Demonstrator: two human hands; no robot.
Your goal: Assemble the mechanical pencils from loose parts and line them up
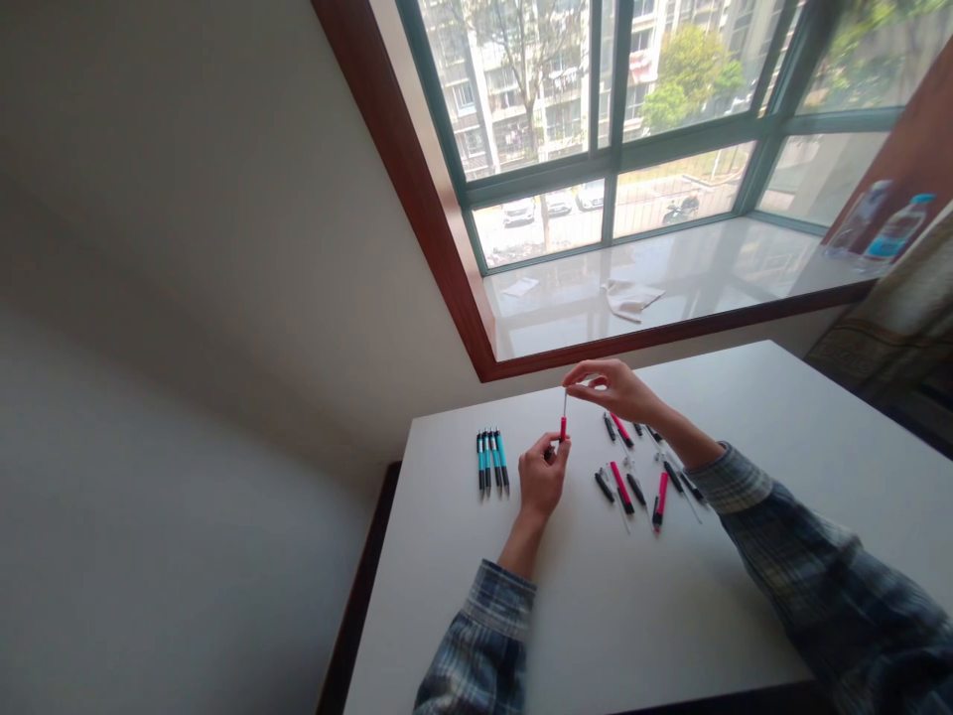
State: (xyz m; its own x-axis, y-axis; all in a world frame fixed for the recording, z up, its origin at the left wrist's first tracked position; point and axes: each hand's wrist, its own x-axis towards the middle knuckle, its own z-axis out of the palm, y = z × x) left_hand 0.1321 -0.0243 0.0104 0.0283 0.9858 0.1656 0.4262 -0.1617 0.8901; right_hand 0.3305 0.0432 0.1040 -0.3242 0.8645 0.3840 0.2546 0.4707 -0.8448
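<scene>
While my left hand [542, 481] grips pink pen barrel [564, 427] upright, right hand [614, 389] pinches thin refill [565, 403] above, presumably keeping both aligned.

No text, label, brand, number or sign can be read on anything, from the pens [492, 462] to the bottle [899, 228].
</scene>
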